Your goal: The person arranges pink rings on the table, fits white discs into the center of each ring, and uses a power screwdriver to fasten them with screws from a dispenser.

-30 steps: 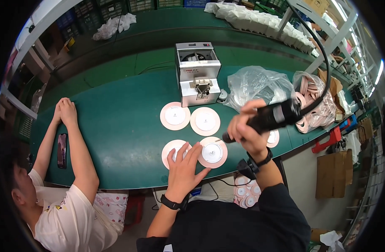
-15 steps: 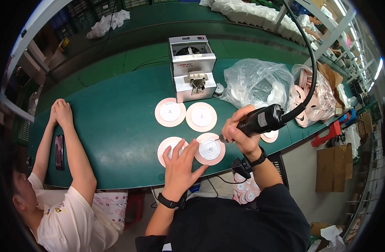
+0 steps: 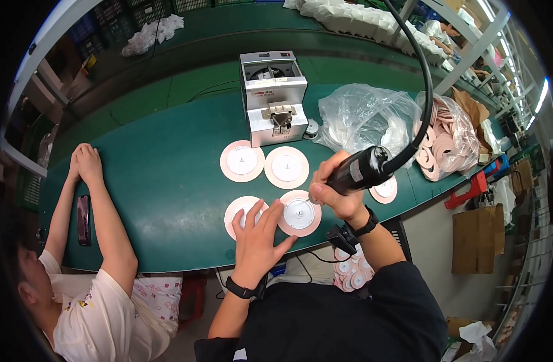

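My right hand (image 3: 338, 196) is wrapped round a black corded electric screwdriver (image 3: 358, 171), tilted so its tip end is low over the right edge of a pink disc with a white centre (image 3: 299, 220). The tip itself is mostly hidden by my fingers. With fingers spread, my left hand (image 3: 259, 235) rests over a second pink and white disc (image 3: 233, 212) and touches the left edge of the first one. Beyond them, two similar discs, one on the left (image 3: 241, 161) and one on the right (image 3: 287, 168), lie flat before a silver machine (image 3: 276, 105).
A clear plastic bag (image 3: 355, 111) and a bag of pink rings (image 3: 448, 142) sit at the right. Another disc (image 3: 385, 188) lies beside my right wrist. Several discs (image 3: 353, 271) are stacked below the table edge. At left, a co-worker's clasped hands (image 3: 86, 161) rest near a phone (image 3: 84, 220).
My right hand and the screwdriver have shifted slightly left, and the screwdriver is tipped differently, with its cable swung left. My left hand stays on the discs.
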